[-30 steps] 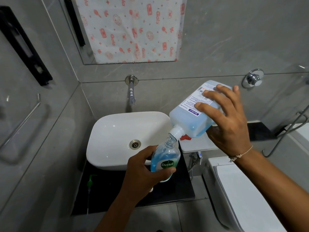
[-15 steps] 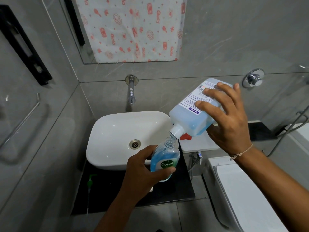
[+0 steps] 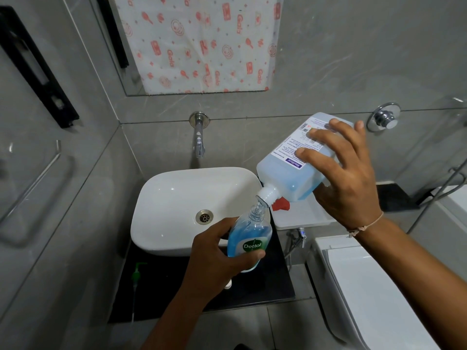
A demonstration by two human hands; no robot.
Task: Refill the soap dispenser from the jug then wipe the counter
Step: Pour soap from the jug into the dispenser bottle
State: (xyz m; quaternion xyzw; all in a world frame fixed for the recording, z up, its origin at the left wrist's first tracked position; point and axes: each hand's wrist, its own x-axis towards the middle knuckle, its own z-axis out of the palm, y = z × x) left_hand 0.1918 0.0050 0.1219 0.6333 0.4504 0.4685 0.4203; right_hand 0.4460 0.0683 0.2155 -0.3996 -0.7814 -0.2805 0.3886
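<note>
My left hand (image 3: 214, 258) grips a clear Dettol soap dispenser bottle (image 3: 249, 238) with no pump on it, partly filled with blue liquid, held over the black counter (image 3: 161, 289) in front of the sink. My right hand (image 3: 346, 173) holds a pale blue jug (image 3: 290, 178) tilted neck-down, its white spout touching the bottle's open neck. Liquid runs from the spout into the bottle. The green pump head (image 3: 136, 272) with its tube lies on the counter at the left.
A white basin (image 3: 177, 198) sits on the counter under a wall tap (image 3: 199, 137). A white tray (image 3: 303, 215) with a red object (image 3: 280, 204) stands right of the basin. A white toilet (image 3: 366, 286) is lower right. A mirror hangs above.
The jug has tipped slightly higher at its base. Both hands otherwise stay in place, and the blue liquid keeps flowing into the bottle.
</note>
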